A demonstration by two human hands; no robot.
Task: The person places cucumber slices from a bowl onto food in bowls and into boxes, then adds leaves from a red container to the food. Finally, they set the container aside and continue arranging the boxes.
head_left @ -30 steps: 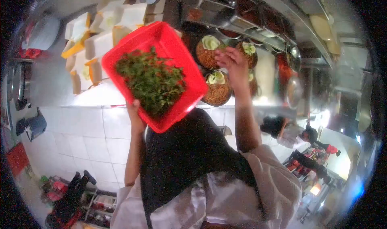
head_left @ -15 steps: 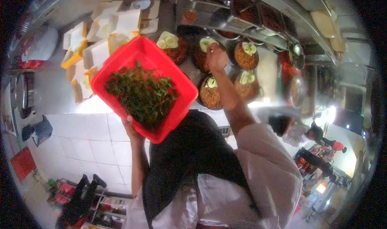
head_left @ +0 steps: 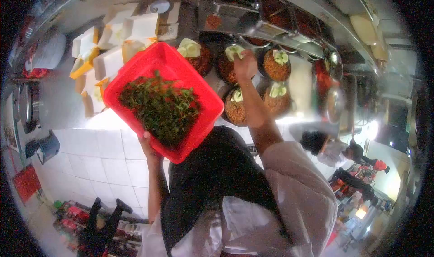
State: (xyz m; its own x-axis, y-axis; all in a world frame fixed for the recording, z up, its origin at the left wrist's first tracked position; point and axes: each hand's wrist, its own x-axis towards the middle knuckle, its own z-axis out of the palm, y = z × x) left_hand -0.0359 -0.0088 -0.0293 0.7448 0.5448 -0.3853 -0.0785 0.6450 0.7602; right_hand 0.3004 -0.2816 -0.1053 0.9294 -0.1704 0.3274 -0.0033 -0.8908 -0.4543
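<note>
Head view showed the left hand [head_left: 147,142] gripping the red tub [head_left: 178,64] of green herbs [head_left: 160,105] from below, tilted toward the right hand [head_left: 245,63], whose grasp over a garnished bowl [head_left: 224,67] could not be told.

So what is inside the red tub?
A heap of leafy greens fills most of the red tub. The floor beneath them is covered.

Your left hand [head_left: 147,145] grips edge of red tub [head_left: 181,71], tub tilted, full of green herbs [head_left: 160,105]. Your right hand [head_left: 245,63] over rice bowl [head_left: 224,69], fingers at cucumber slices [head_left: 232,51]. Four more filled bowls nearby on counter [head_left: 58,101]. White boxes [head_left: 108,60] beyond tub.
</note>
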